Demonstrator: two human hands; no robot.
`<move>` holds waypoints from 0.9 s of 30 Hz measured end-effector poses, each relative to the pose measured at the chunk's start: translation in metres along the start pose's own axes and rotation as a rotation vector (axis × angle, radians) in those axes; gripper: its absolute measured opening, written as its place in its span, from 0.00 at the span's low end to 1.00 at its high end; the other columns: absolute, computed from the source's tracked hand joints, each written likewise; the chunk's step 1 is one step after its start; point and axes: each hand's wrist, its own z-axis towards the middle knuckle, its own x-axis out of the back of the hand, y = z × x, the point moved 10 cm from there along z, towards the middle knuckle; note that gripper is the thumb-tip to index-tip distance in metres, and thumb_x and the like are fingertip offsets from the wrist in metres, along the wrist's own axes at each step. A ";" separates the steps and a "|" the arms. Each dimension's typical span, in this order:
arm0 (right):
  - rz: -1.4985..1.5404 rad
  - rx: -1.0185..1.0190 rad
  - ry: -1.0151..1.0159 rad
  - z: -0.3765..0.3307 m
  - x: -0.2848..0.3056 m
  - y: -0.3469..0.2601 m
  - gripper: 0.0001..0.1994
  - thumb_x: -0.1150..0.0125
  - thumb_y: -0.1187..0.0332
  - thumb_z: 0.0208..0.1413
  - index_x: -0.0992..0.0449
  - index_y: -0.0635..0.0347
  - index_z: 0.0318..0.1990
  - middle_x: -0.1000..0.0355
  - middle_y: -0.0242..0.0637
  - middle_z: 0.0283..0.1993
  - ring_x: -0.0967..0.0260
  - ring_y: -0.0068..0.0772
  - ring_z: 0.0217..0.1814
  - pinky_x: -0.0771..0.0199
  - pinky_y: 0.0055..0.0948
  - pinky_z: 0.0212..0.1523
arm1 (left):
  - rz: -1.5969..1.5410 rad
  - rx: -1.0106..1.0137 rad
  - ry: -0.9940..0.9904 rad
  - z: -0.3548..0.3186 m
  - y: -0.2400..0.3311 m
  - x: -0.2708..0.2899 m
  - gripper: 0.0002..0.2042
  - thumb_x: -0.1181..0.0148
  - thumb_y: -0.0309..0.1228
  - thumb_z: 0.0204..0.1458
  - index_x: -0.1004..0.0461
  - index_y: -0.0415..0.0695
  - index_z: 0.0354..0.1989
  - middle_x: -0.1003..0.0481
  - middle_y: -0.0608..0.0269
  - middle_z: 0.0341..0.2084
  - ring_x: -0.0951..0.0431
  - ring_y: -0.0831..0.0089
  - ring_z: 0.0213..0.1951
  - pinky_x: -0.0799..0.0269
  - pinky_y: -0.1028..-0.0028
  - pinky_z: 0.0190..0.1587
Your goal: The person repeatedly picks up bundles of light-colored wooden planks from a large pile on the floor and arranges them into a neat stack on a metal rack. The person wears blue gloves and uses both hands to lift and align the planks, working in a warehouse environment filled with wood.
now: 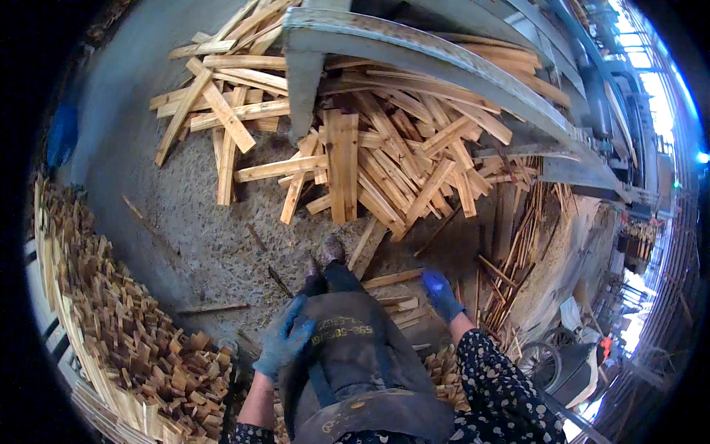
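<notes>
Left hand [285, 343]: yours is by the dark apron [355, 355], thumb and fingers apart. Your right hand [442, 296] is at the right end of a wooden slat [392, 279]; cannot tell whether it grips. Boards [342, 166] lie heaped ahead of you.

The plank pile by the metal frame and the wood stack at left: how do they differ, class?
The plank pile lies loose and crisscrossed; the wood stack is packed tightly. The plank pile shows mostly long faces; the wood stack shows mostly ends. Both are wood.
</notes>
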 end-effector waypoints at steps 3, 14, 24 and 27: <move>0.297 -0.333 0.046 -0.036 -0.010 0.022 0.23 0.39 0.60 0.56 0.31 0.63 0.57 0.31 0.40 0.57 0.35 0.35 0.58 0.36 0.34 0.57 | -0.217 0.155 0.055 0.003 -0.045 -0.005 0.27 0.39 0.36 0.54 0.36 0.37 0.60 0.32 0.51 0.57 0.32 0.66 0.58 0.36 0.69 0.59; 0.154 -0.124 0.061 0.074 0.019 -0.004 0.31 0.36 0.63 0.54 0.39 0.66 0.62 0.34 0.44 0.59 0.36 0.38 0.58 0.36 0.33 0.58 | -0.838 0.593 0.408 -0.027 -0.156 -0.020 0.22 0.47 0.42 0.59 0.34 0.46 0.59 0.28 0.61 0.52 0.27 0.70 0.51 0.35 0.69 0.54; -0.171 0.131 0.341 0.300 0.057 -0.046 0.35 0.33 0.56 0.50 0.39 0.70 0.60 0.32 0.46 0.56 0.34 0.39 0.56 0.34 0.36 0.55 | -0.521 0.426 0.342 0.036 -0.190 -0.177 0.17 0.51 0.36 0.62 0.33 0.44 0.57 0.25 0.64 0.45 0.25 0.76 0.44 0.30 0.77 0.44; 0.065 0.036 0.293 0.369 0.090 -0.009 0.36 0.32 0.56 0.49 0.40 0.70 0.60 0.34 0.44 0.57 0.35 0.38 0.55 0.34 0.35 0.54 | -0.667 0.612 0.211 0.068 -0.196 -0.243 0.18 0.49 0.37 0.61 0.32 0.44 0.57 0.25 0.64 0.45 0.26 0.78 0.45 0.31 0.78 0.44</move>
